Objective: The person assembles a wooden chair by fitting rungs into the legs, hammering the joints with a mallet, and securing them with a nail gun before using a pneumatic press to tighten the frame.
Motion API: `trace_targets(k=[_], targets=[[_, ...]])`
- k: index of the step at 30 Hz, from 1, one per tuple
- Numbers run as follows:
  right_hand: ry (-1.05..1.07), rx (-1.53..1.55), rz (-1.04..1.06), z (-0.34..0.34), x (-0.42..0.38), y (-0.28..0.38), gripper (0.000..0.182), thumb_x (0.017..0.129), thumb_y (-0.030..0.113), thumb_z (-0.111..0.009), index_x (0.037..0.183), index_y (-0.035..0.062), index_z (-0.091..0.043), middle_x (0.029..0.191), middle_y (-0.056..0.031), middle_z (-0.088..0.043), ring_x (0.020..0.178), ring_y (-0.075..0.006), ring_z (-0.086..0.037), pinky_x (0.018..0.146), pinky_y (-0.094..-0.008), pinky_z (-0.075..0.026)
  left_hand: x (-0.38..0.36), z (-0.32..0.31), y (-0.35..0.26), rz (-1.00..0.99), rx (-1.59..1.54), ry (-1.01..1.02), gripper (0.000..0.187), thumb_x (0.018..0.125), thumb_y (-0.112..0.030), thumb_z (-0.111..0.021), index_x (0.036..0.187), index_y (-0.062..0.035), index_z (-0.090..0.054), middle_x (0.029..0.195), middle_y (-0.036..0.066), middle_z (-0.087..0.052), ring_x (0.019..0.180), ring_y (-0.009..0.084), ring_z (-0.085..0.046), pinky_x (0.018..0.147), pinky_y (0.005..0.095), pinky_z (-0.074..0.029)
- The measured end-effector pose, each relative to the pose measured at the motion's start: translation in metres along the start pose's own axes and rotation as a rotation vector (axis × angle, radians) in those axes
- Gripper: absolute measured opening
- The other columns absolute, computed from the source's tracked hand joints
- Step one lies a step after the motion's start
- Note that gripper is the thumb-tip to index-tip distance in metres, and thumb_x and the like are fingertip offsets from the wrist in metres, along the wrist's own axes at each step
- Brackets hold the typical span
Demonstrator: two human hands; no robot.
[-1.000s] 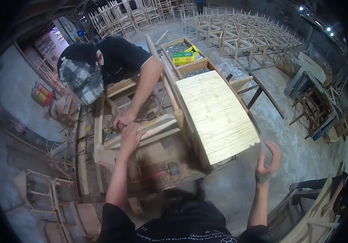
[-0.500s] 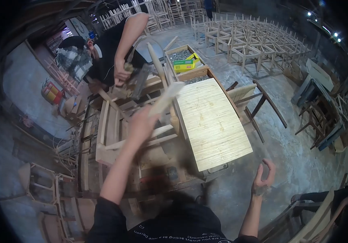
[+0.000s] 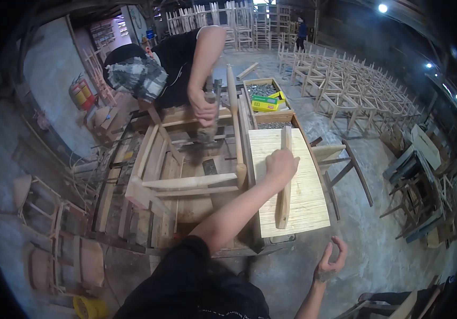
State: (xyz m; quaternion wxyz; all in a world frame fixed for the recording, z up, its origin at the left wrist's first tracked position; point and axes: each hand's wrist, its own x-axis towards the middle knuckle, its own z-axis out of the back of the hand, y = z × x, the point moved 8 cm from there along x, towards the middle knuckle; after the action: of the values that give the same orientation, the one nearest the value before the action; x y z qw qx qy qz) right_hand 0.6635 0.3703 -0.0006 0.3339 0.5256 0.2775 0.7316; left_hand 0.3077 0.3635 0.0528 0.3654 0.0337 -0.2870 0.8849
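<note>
My left hand (image 3: 281,169) is closed around a wooden slat (image 3: 284,204), which lies lengthwise on a pale, streaked wooden board (image 3: 309,183). My right hand (image 3: 333,259) is off the board's near right corner, in the air, with thumb and fingers curved apart and nothing between them. Left of the board stands a bare wooden chair frame (image 3: 186,182) on the workbench. A co-worker leans over that frame from the far side, one hand (image 3: 203,110) gripping a tool (image 3: 207,135) that is partly hidden and blurred.
Behind the board, wooden trays hold metal fasteners (image 3: 261,90) and a green and yellow box (image 3: 265,103). A dark-legged stool or chair (image 3: 348,169) stands to the right. Many chair frames (image 3: 345,87) fill the far floor. A yellow bucket (image 3: 90,307) sits at lower left.
My left hand has carried the slat right, from over the chair frame onto the board. The view has shifted. The co-worker's hand remains at the frame, and my right hand stays curved.
</note>
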Motion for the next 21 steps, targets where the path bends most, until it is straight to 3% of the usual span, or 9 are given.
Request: trace_targets(k=[3,7,8,9,13,15,18,21], targets=[[-0.017,0.012,-0.060,0.000,0.000,-0.009,0.022,0.090,-0.003,-0.061,0.111,-0.0023,-0.064,0.107,-0.0147,-0.068,0.100,-0.0274,-0.065,0.095,-0.0369,-0.048,-0.062,0.040,0.026,-0.035,-0.083,-0.110,0.038,0.093,-0.038,-0.068,0.102,-0.0016,-0.069,0.087,0.019,-0.071,0.082,0.0366,-0.071,0.071,0.0464,-0.056],[-0.002,0.047,0.098,-0.010,0.025,0.013,0.021,0.090,-0.004,-0.060,0.111,-0.0037,-0.065,0.106,-0.0158,-0.068,0.099,-0.0278,-0.065,0.093,-0.0372,-0.049,-0.165,0.067,0.127,-0.027,-0.044,-0.250,0.025,0.092,-0.034,-0.070,0.097,-0.0098,-0.070,0.077,0.013,-0.069,0.073,0.0340,-0.069,0.062,0.0432,-0.053],[0.010,0.060,0.180,-0.014,0.043,0.034,0.022,0.090,-0.004,-0.060,0.111,-0.0041,-0.065,0.106,-0.0162,-0.068,0.099,-0.0282,-0.065,0.093,-0.0375,-0.049,-0.187,0.065,0.174,0.120,-0.051,-0.172,0.023,0.093,-0.033,-0.069,0.094,-0.0107,-0.071,0.074,0.012,-0.069,0.071,0.0346,-0.069,0.063,0.0436,-0.053],[0.021,0.073,0.258,-0.017,0.060,0.057,0.022,0.089,-0.004,-0.060,0.111,-0.0045,-0.065,0.105,-0.0167,-0.068,0.098,-0.0287,-0.065,0.093,-0.0378,-0.049,-0.211,0.077,0.209,0.095,0.036,-0.207,0.024,0.094,-0.033,-0.067,0.094,-0.0096,-0.070,0.075,0.013,-0.069,0.071,0.0350,-0.068,0.064,0.0439,-0.053],[0.113,0.167,0.637,-0.026,0.115,0.185,0.024,0.088,-0.001,-0.062,0.112,-0.0047,-0.064,0.101,-0.0184,-0.069,0.092,-0.0302,-0.065,0.086,-0.0395,-0.050,-0.313,0.145,0.336,0.493,0.122,-0.422,0.028,0.097,-0.030,-0.063,0.091,-0.0030,-0.069,0.073,0.015,-0.068,0.067,0.0306,-0.068,0.063,0.0410,-0.051],[0.208,0.264,0.875,-0.027,0.120,0.262,0.023,0.090,0.008,-0.066,0.113,0.0003,-0.065,0.099,-0.0167,-0.069,0.088,-0.0280,-0.064,0.080,-0.0406,-0.051,-0.356,0.183,0.359,0.620,0.107,-0.550,0.030,0.098,-0.027,-0.062,0.087,-0.0001,-0.068,0.067,0.015,-0.064,0.061,0.0252,-0.064,0.059,0.0391,-0.048],[0.314,0.409,1.134,-0.016,0.098,0.337,0.023,0.089,0.007,-0.067,0.111,0.0016,-0.066,0.097,-0.0156,-0.069,0.086,-0.0274,-0.064,0.077,-0.0396,-0.051,-0.401,0.221,0.374,0.781,0.048,-0.687,0.031,0.100,-0.024,-0.061,0.081,0.0011,-0.066,0.059,0.012,-0.056,0.054,0.0181,-0.054,0.055,0.0381,-0.044],[0.369,0.499,1.219,-0.015,0.067,0.365,0.022,0.088,0.007,-0.067,0.110,0.0029,-0.067,0.096,-0.0145,-0.069,0.083,-0.0267,-0.064,0.075,-0.0387,-0.051,-0.433,0.241,0.395,0.805,0.010,-0.808,0.033,0.101,-0.025,-0.060,0.080,0.0008,-0.064,0.056,0.009,-0.053,0.051,0.0130,-0.048,0.052,0.0361,-0.041]])
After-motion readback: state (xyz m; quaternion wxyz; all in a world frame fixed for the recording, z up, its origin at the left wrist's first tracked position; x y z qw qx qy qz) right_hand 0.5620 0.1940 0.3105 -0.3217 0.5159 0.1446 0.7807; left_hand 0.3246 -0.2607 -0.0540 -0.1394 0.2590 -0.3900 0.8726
